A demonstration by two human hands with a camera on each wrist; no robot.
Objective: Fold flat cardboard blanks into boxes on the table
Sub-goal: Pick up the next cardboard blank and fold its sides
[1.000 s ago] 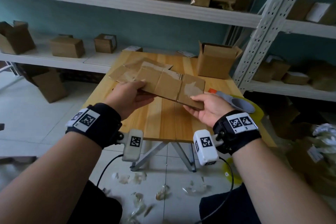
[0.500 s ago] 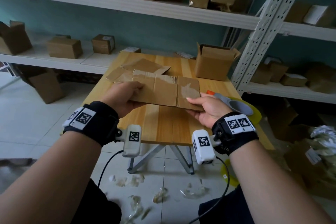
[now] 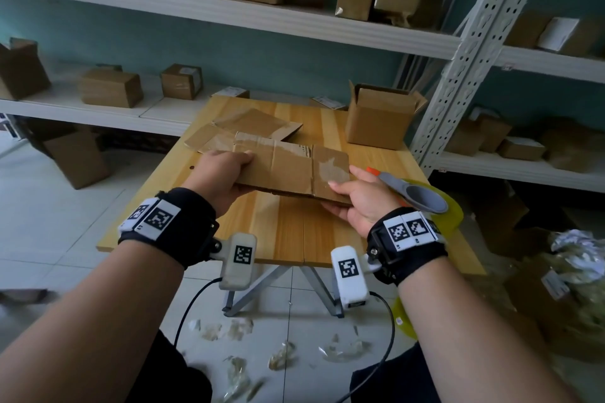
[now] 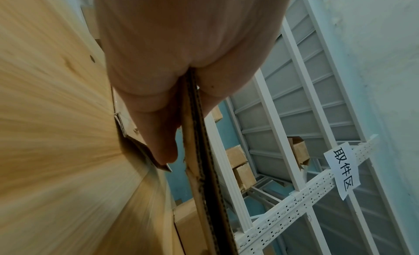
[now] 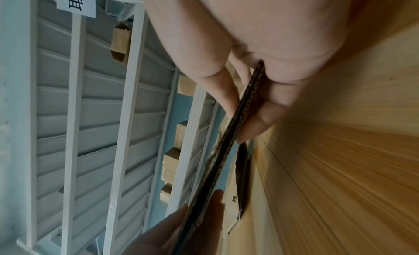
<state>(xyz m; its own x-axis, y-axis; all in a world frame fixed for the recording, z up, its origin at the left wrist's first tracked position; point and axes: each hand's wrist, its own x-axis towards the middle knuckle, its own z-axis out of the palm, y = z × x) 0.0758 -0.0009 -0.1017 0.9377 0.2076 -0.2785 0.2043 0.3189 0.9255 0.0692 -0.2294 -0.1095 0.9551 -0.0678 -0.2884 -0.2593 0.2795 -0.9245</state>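
One flat cardboard blank [image 3: 291, 167] is held level above the near half of the table [image 3: 288, 239], not yet opened. Its left end is pinched by the left hand [image 3: 222, 173], thumb on top and fingers beneath; its right corner is gripped the same way by the right hand [image 3: 357, 199]. In both wrist views the blank is seen edge-on, its layers pressed together. One open box [image 3: 379, 114] is set at the table's far right corner — judged done. More blanks [image 3: 242, 127] lie behind the held one, still unfolded. A tape dispenser [image 3: 415, 193] lies at the table's right edge.
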